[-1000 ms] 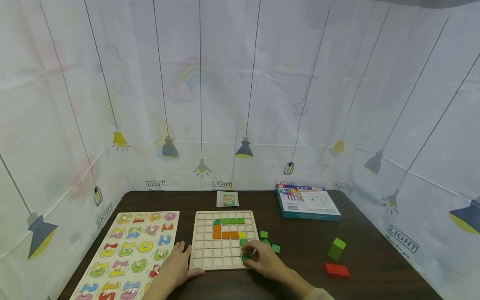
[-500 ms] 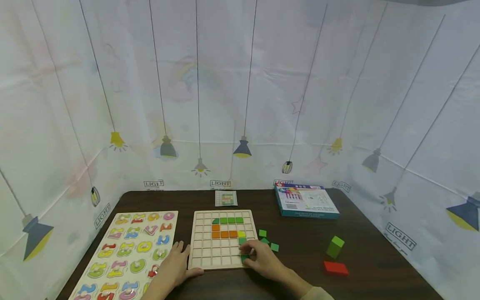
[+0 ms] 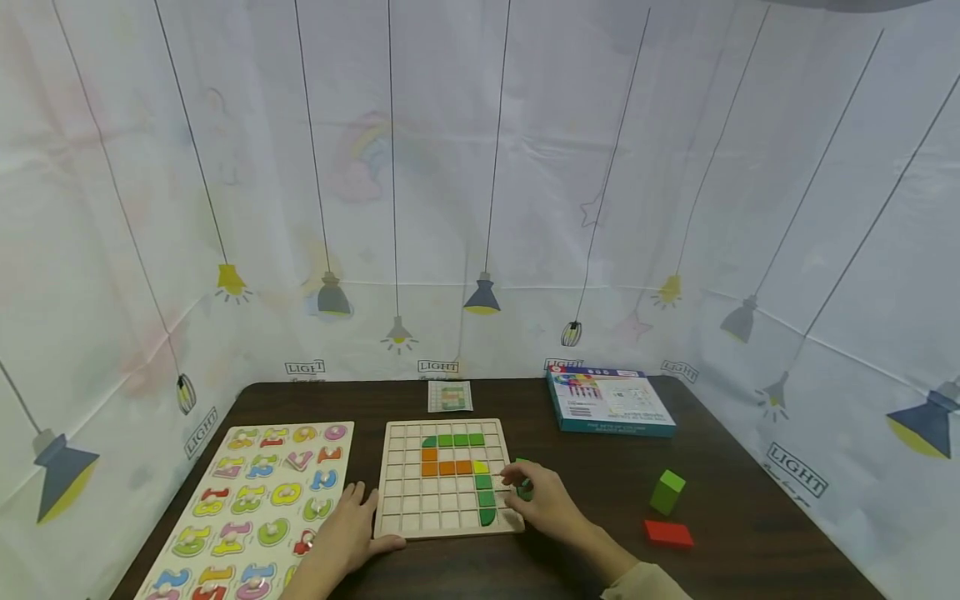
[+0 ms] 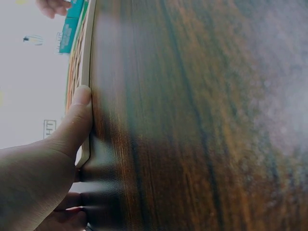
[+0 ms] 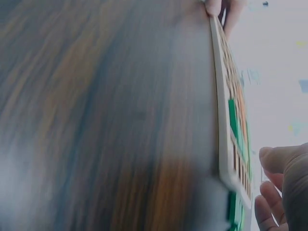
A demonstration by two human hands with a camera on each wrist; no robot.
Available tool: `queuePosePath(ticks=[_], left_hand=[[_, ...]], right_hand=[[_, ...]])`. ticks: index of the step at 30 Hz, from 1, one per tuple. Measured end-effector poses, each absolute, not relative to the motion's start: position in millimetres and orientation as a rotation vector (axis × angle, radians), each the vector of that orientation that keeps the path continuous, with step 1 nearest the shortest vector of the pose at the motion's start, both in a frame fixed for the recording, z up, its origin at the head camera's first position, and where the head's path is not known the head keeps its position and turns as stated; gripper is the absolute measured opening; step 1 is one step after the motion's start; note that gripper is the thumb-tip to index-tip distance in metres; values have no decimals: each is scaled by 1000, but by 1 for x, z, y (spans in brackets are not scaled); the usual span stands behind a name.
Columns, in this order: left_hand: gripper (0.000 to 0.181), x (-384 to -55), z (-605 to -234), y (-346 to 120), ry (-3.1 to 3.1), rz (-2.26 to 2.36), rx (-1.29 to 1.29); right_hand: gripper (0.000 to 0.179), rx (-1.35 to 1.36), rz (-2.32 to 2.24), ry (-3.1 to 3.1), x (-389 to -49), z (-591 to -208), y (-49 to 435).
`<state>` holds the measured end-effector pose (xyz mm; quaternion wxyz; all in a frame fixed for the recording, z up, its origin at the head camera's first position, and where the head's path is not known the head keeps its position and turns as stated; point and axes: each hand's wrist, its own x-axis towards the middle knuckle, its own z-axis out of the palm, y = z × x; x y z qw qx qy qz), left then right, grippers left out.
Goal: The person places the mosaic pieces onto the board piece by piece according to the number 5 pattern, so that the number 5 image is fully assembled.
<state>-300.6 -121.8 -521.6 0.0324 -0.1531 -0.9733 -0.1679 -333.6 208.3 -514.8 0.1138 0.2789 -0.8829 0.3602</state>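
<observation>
A wooden grid board (image 3: 420,503) lies in front of me in the head view. Green pieces (image 3: 486,498), orange pieces (image 3: 446,468) and one yellow piece (image 3: 480,468) fill some of its cells. My left hand (image 3: 347,533) rests at the board's near left corner; in the left wrist view its thumb (image 4: 81,103) touches the rim. Just past the right edge hovers my right hand (image 3: 551,507), fingers loosely bent and apart, nothing seen between them. It partly hides loose green blocks (image 5: 235,209) beside the board.
A number puzzle board (image 3: 279,500) lies left of the grid board. Behind it is a small pattern card (image 3: 450,397), with a flat box (image 3: 611,402) at the back right. An upright green block (image 3: 667,492) and a red block (image 3: 668,533) stand farther right.
My right hand has lifted off the grid board and moved right, over the loose green blocks. A green rounded piece at the column's near end now shows uncovered. The left hand stays put.
</observation>
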Motion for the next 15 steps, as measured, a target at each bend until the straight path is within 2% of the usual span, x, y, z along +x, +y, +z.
queuePosePath(ticks=[15], left_hand=[[92,-300,-522,-122,-2998,-509,-465]], right_hand=[[37,518,1035,-2561,-337,-527,257]])
